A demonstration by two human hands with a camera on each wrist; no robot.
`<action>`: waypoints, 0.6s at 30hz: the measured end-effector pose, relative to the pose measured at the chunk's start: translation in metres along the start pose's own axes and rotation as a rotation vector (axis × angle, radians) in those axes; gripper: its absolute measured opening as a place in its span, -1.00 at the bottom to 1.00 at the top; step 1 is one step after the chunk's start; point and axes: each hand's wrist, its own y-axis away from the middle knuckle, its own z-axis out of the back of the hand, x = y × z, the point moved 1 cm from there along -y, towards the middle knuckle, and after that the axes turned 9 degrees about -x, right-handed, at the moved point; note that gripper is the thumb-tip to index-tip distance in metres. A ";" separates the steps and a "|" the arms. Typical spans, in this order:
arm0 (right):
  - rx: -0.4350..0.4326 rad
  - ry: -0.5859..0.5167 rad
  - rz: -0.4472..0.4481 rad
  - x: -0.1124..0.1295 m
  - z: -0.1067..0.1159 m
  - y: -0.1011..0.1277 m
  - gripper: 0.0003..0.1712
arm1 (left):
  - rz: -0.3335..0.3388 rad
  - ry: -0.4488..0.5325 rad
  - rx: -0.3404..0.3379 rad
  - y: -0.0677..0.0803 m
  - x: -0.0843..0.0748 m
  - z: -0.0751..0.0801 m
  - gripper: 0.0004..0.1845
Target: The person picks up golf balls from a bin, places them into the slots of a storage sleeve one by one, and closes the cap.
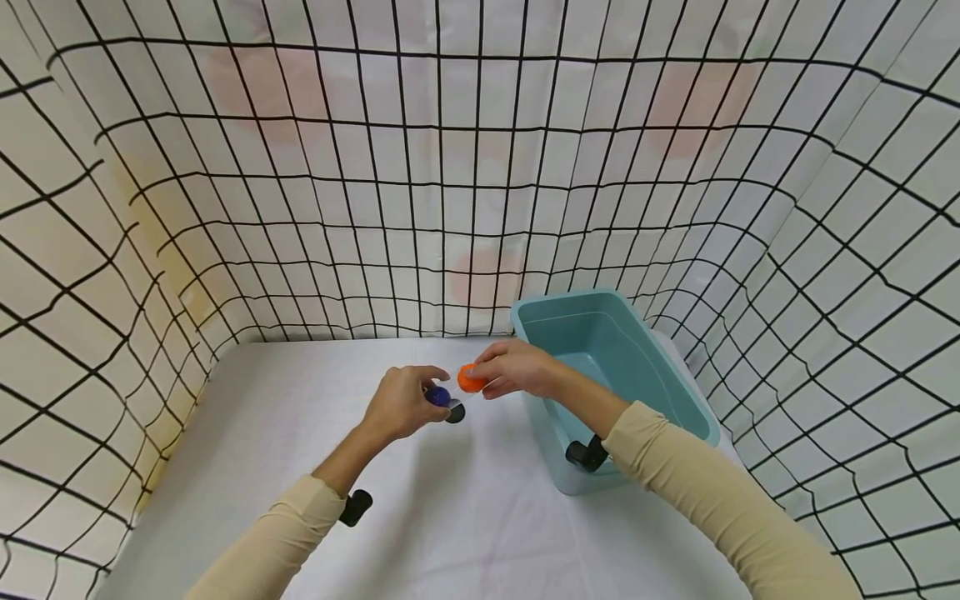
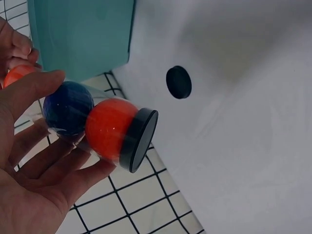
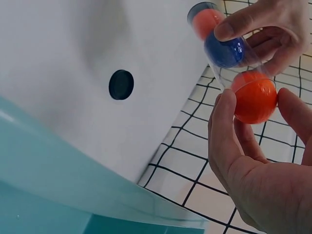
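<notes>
My left hand (image 1: 405, 404) grips a clear tube (image 2: 87, 122) shut by a black cap (image 2: 139, 140) at its far end. Inside sit an orange ball (image 2: 108, 127) against the cap and a blue ball (image 2: 68, 108) behind it. My right hand (image 1: 517, 367) pinches a second orange ball (image 3: 256, 97) between thumb and fingers, right at the tube's open mouth, touching or nearly touching the blue ball (image 3: 224, 50). Both hands hover above the white table (image 1: 450, 517).
A loose black cap (image 3: 121, 84) lies on the table below the hands. A teal plastic bin (image 1: 592, 300) stands open at the right, close to my right forearm. Grid-patterned curtain walls (image 1: 300, 208) enclose the table on three sides.
</notes>
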 end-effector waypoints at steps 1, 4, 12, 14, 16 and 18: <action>0.000 0.003 -0.003 0.000 0.000 0.000 -0.59 | 0.000 0.000 -0.001 0.000 0.000 0.000 -0.51; -0.009 0.010 -0.016 0.001 0.000 0.000 -0.57 | -0.001 -0.003 -0.003 0.000 0.001 0.000 -0.51; -0.036 0.028 -0.025 0.000 0.002 -0.003 -0.57 | 0.015 -0.023 -0.010 0.001 0.005 0.004 -0.53; -0.047 0.030 -0.027 -0.001 0.003 -0.006 -0.59 | 0.016 -0.028 -0.015 0.001 0.008 0.006 -0.53; -0.056 0.036 -0.018 -0.002 0.003 -0.009 -0.60 | 0.023 -0.033 -0.020 0.002 0.012 0.008 -0.52; -0.066 0.048 -0.006 -0.002 0.003 -0.012 -0.61 | 0.031 -0.041 -0.023 0.003 0.016 0.011 -0.51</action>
